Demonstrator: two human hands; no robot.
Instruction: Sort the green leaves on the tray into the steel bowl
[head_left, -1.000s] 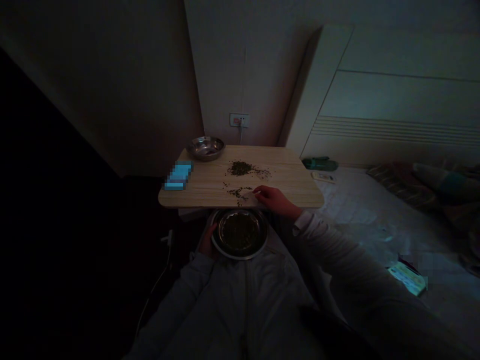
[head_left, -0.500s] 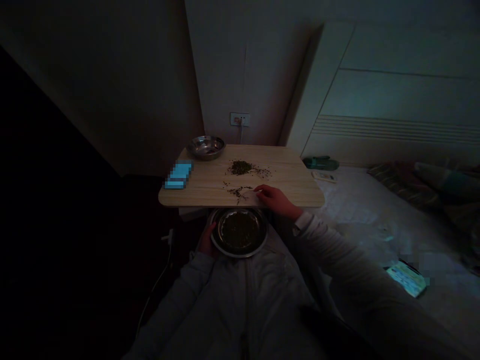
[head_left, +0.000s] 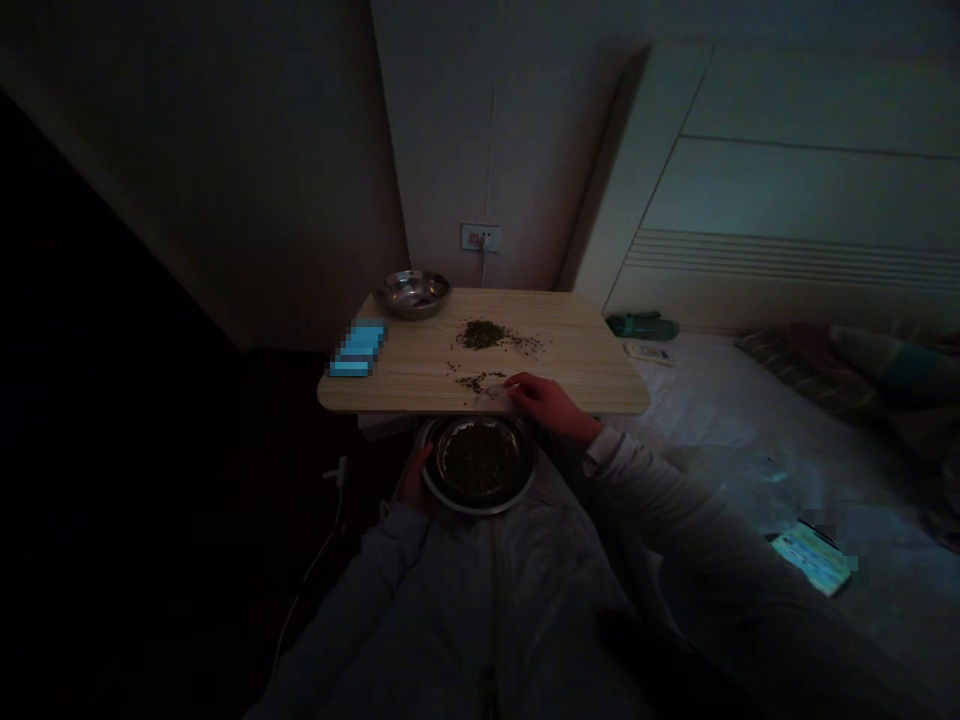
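In the head view my left hand (head_left: 414, 480) grips the left rim of a round metal bowl (head_left: 480, 507), which rests on my lap just below the table's front edge. Dark, small grains, perhaps beans, cover the bowl's bottom. My right hand (head_left: 551, 405) lies low over the front of the wooden table (head_left: 405, 385), its fingers bent together beside a thin scatter of beans (head_left: 480, 382). Dim light hides what is between those fingers. Farther back is a denser pile of greenish beans (head_left: 482, 334), with loose ones trailing off to its right.
A second metal bowl (head_left: 413, 296) stands at the table's back left, near a lit phone (head_left: 358, 350). The bed on my right holds a green bottle (head_left: 643, 326), a white device (head_left: 649, 353) and another lit screen (head_left: 814, 557). A white cable (head_left: 307, 570) hangs at left.
My right hand has shifted very slightly left along the front edge, and a few beans beside its fingertips lie differently. The left hand and the bowl stay in place.
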